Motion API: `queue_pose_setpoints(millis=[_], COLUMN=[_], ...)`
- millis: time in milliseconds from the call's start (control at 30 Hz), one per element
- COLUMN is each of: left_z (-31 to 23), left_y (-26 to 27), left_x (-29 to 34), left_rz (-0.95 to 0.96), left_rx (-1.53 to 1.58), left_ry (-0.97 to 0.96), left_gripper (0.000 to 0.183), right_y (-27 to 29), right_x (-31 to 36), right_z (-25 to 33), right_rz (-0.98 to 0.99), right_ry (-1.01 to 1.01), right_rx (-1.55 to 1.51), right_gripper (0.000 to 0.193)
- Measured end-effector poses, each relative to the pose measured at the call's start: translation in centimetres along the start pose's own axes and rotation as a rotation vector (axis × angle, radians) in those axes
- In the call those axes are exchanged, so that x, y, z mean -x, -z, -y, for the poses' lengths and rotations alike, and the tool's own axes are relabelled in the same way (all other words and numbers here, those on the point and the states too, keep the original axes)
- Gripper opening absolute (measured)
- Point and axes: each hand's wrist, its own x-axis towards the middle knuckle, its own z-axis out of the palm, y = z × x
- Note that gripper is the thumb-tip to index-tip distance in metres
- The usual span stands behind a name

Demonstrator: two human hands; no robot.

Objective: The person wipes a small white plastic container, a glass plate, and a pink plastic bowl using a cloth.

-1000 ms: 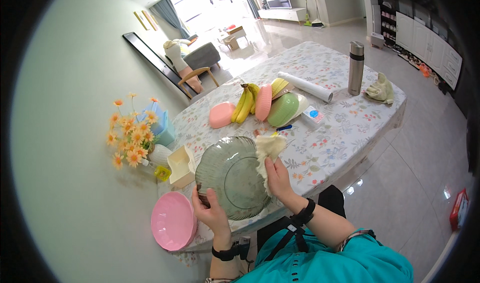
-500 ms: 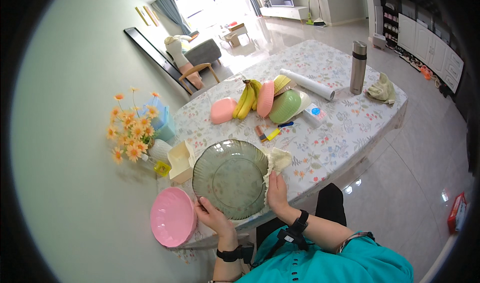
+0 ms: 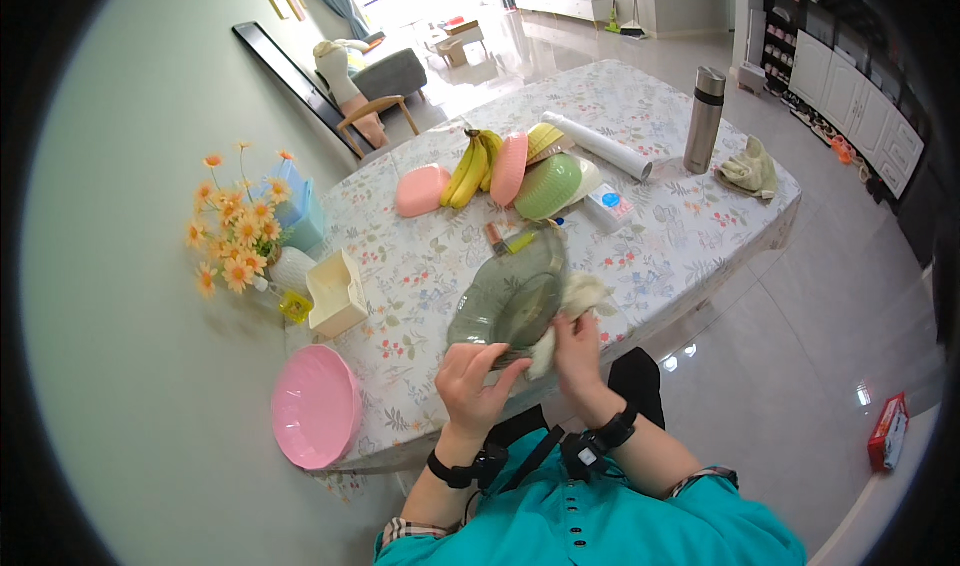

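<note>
A large see-through grey-green plate with a scalloped rim is held up on edge, tilted, above the near side of the table. My left hand pinches its lower rim between thumb and fingers. My right hand is closed on a cream cloth at the plate's right side; part of the cloth hangs below, by the lower rim. To the left, a pink bowl stands at the table's near left corner. Behind the plate lie a small brown block and a yellow-green piece, partly seen past its rim.
A cream box and a vase with orange flowers stand along the left wall. Farther back are bananas, a pink dish, a green bowl, a white roll, a steel flask and a crumpled cloth.
The plate has gone from facing me broadly to standing steeply on edge, and has shifted right. My left hand moved right with it. The view has shifted slightly.
</note>
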Motion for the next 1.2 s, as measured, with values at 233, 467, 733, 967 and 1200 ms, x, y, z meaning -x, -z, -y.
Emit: queue_pose_setpoints(millis=[233, 467, 733, 967, 1200], left_z=[0.3, 0.6, 3.0, 4.4, 2.8], left_y=[-1.1, 1.5, 0.5, 0.1, -3.6], left_x=[1.7, 2.8, 3.8, 3.7, 4.5], left_rz=[0.249, 0.378, -0.097, 0.258, -0.177], left_rx=[-0.041, -0.095, 0.302, 0.38, 0.887], left_ry=[-0.102, 0.089, 0.932, 1.039, 0.989], left_gripper=[0.023, 0.054, 0.066, 0.056, 0.05], right_y=[4.8, 4.0, 1.0, -0.3, -3.2], right_x=[-2.9, -2.4, -3.2, -3.7, -1.0], right_z=[6.8, 8.8, 6.5, 6.0, 4.3], right_rz=[-0.236, -0.055, 0.433, 0.721, 0.927], right_ry=[0.17, 0.322, 0.603, 0.506, 0.585], right_rx=[-0.017, 0.12, 1.052, 1.578, 0.843], right_gripper=[0.033, 0.03, 0.047, 0.043, 0.036])
